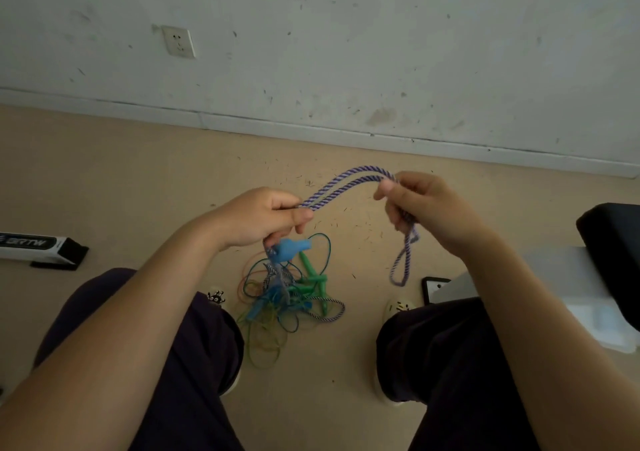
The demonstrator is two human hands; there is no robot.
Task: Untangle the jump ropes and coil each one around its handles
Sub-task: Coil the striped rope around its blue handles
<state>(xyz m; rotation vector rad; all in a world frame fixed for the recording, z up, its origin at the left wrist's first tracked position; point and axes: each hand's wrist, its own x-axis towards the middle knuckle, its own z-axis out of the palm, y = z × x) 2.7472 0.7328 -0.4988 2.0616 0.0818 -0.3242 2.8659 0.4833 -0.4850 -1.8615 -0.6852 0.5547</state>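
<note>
A purple-and-white braided jump rope point(341, 183) arcs doubled between my two hands above the floor. My left hand point(266, 216) is shut on the rope and on its light blue handle point(289, 250), which sticks out below the fist. My right hand point(420, 204) pinches the doubled strands, and a loop of the same rope point(403, 267) hangs below it. On the floor between my knees lies a tangle point(284, 300) of thin green, blue and yellow cords, green handles point(313, 275), a blue handle point(258, 308) and more of the purple rope.
A black-and-white box point(41, 248) lies on the floor at the left. A dark seat and grey surface point(595, 277) stand at the right, with a small black-framed device point(434, 287) beneath. A wall with a socket point(178, 41) runs behind. My knees flank the tangle.
</note>
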